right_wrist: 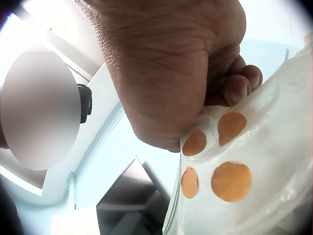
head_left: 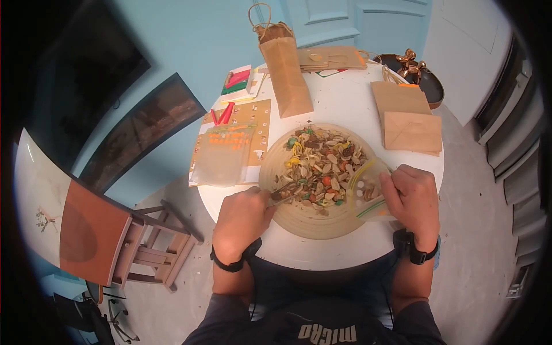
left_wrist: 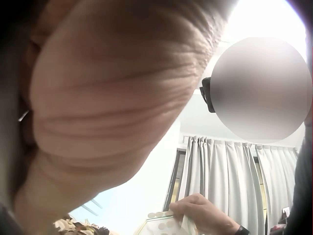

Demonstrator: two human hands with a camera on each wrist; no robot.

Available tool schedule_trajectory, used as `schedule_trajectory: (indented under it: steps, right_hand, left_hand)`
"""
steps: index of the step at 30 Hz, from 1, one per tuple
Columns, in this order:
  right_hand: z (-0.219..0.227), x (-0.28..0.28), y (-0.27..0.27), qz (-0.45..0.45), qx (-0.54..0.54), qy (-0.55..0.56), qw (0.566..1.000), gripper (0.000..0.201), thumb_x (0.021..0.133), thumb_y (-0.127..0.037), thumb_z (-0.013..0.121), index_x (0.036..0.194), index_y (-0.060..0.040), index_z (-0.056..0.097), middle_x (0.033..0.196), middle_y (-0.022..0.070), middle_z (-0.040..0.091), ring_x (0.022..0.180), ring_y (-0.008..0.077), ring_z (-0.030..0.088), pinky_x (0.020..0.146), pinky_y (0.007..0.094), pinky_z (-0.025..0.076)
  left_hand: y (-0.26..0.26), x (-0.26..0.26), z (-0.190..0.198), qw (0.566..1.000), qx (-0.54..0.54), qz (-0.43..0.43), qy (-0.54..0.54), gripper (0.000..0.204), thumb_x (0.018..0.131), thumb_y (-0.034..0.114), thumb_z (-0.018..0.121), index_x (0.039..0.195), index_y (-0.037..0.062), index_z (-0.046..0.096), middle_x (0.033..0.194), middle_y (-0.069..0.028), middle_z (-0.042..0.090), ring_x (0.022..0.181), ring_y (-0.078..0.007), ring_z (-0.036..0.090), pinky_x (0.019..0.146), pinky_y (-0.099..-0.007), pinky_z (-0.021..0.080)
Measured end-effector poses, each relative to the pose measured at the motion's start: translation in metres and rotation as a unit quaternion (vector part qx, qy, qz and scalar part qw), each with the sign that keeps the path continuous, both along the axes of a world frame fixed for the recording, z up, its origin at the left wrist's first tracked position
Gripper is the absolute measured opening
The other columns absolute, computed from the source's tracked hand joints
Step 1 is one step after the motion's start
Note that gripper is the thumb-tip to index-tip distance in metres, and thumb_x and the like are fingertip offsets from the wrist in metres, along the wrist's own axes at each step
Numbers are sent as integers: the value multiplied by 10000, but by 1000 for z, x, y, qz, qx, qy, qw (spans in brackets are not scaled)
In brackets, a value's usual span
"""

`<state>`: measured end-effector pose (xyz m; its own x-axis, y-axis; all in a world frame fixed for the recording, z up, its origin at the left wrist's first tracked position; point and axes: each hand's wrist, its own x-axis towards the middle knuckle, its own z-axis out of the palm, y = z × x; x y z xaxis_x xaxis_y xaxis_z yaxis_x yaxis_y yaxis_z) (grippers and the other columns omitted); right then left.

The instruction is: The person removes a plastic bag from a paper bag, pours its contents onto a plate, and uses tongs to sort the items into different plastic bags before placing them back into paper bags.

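A round beige tray (head_left: 299, 227) holds a heap of mixed dried pieces (head_left: 322, 172) in brown, cream, yellow, green and orange. At its left rim my left hand (head_left: 241, 221) grips a thin utensil (head_left: 282, 188) whose end reaches the heap; its exact shape is unclear. My right hand (head_left: 413, 201) pinches the edge of a clear zip bag (head_left: 374, 192), tilted over the tray's right side with its mouth toward the heap. Orange dots mark the bag (right_wrist: 274, 161) in the right wrist view, under the curled fingers of my right hand (right_wrist: 166, 73). My left palm (left_wrist: 112, 103) fills much of the left wrist view.
On the white table (head_left: 345, 103), a tall paper bag (head_left: 284, 75) stands behind the tray. Flat paper bags (head_left: 411, 129) lie at right. Another zip bag (head_left: 221, 155) lies on patterned paper (head_left: 261, 123) at left, near pink pieces (head_left: 224, 114). A wooden chair (head_left: 161, 250) stands at left.
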<state>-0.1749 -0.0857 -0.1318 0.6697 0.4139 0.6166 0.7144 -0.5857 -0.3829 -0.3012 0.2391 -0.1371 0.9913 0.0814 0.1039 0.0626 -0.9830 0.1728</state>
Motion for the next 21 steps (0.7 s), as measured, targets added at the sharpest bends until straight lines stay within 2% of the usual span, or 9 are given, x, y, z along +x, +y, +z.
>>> schedule_trajectory:
  steps: [11, 17, 21]
  right_hand:
    - [2, -2, -2, 15, 2, 15, 1000, 393, 962, -108, 806, 652, -7, 586, 622, 145, 565, 552, 365, 578, 536, 460, 454]
    - [26, -24, -24, -15, 48, 55, 997, 366, 944, -97, 801, 657, -11, 590, 622, 139, 561, 556, 367, 582, 529, 469, 442]
    - [15, -15, -17, 18, 12, 19, 1000, 346, 948, -119, 801, 676, -12, 616, 643, 136, 585, 576, 375, 608, 542, 466, 469]
  left_hand:
    - [-9, 5, 6, 1000, 14, 0, -6, 136, 926, 178, 844, 1001, 70, 810, 908, -169, 777, 838, -423, 754, 757, -517, 593]
    - [-16, 8, 19, 994, -69, -46, -72, 164, 920, 141, 865, 1050, 52, 818, 908, -164, 773, 832, -420, 747, 739, -495, 573]
    - [-34, 11, 25, 982, -142, -74, -100, 214, 923, 110, 873, 1110, 24, 818, 914, -172, 774, 818, -413, 748, 732, -479, 572]
